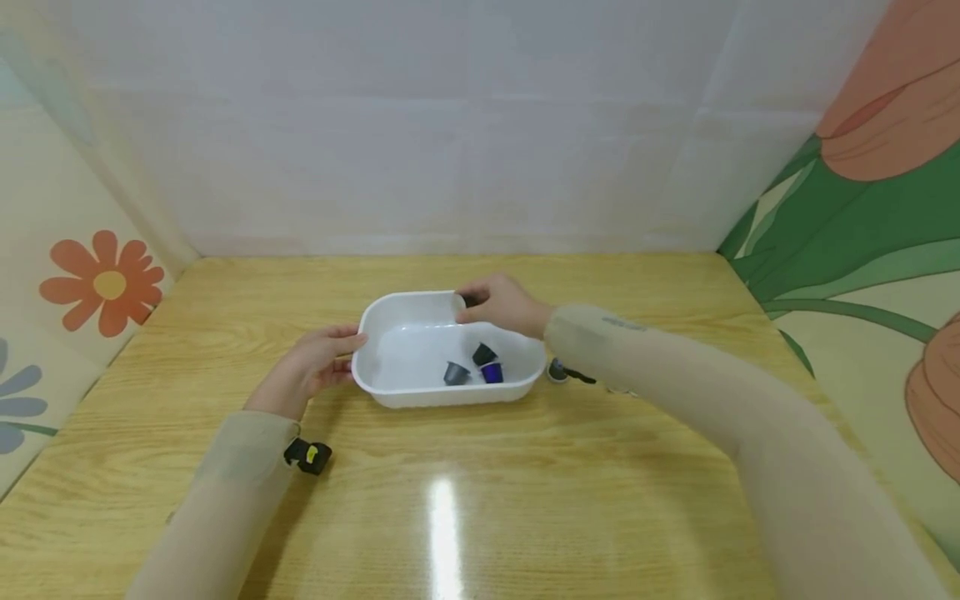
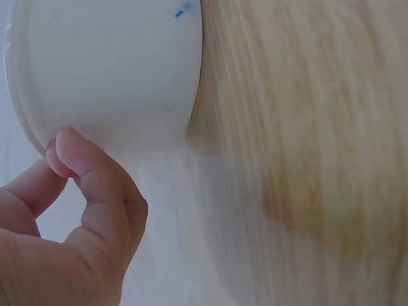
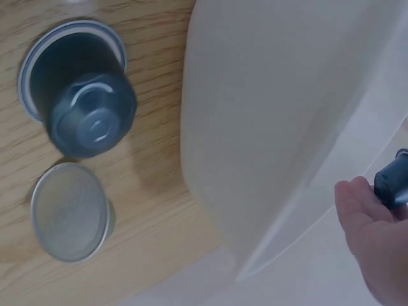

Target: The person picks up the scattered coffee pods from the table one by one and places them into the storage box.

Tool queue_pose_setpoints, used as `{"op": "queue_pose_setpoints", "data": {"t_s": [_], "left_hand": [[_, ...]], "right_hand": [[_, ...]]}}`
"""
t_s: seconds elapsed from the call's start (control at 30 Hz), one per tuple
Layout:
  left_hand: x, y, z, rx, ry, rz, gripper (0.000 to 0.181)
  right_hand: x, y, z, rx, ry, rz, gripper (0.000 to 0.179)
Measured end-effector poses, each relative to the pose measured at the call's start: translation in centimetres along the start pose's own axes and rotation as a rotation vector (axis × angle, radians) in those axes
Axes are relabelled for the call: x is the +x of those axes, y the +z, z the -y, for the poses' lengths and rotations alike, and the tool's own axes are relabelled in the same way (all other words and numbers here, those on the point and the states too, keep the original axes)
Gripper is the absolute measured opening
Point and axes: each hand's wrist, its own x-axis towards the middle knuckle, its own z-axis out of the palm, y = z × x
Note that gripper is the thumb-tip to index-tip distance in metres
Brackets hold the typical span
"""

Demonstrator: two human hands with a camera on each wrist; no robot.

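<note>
Pale sleeves [image 1: 217, 508] lay nearest my camera, above the counter [image 1: 570, 517]. I had the left grip [image 1: 318, 358] pinching the tray [image 1: 405, 354] by its left rim and the right grip [image 1: 506, 307] pinching a dark capsule [image 3: 393, 180] at the far rim, whether inside or beyond I couldn't tell. Three capsules [image 1: 455, 373] lay in the tray; two loose capsules [image 3: 92, 118] sat beside it. Releasing too near the rim could have dropped the capsule outside; a leftward tug could have slid the three about, and a low sleeve could have toppled the loose pair.

One tub [image 1: 408, 360], seemingly six capsules [image 1: 492, 373], one table [image 1: 585, 500]
</note>
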Motion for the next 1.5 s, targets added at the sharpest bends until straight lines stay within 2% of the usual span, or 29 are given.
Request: {"op": "queue_pose_setpoints", "data": {"t_s": [0.2,0.5,0.8,1.07,1.5], "left_hand": [[0.1,0.0,0.1,0.007,-0.001,0.002,0.059],[0.2,-0.1,0.1,0.015,-0.009,0.008,0.061],[0.2,-0.2,0.1,0.008,0.000,0.016,0.060],[0.2,-0.2,0.1,0.016,-0.009,0.005,0.060],[0.1,-0.2,0.1,0.016,-0.003,0.019,0.060]], "right_hand": [[0.3,0.6,0.0,0.023,0.001,0.007,0.053],[0.1,0.3,-1.0,0.077,0.007,0.004,0.056],[-1.8,-1.7,-1.7,0.111,-0.038,-0.043,0.050],[-3.3,-3.4,-3.1,0.139,-0.026,-0.079,0.047],[-5.1,-4.6,-4.7,0.123,0.005,-0.091,0.049]]}}
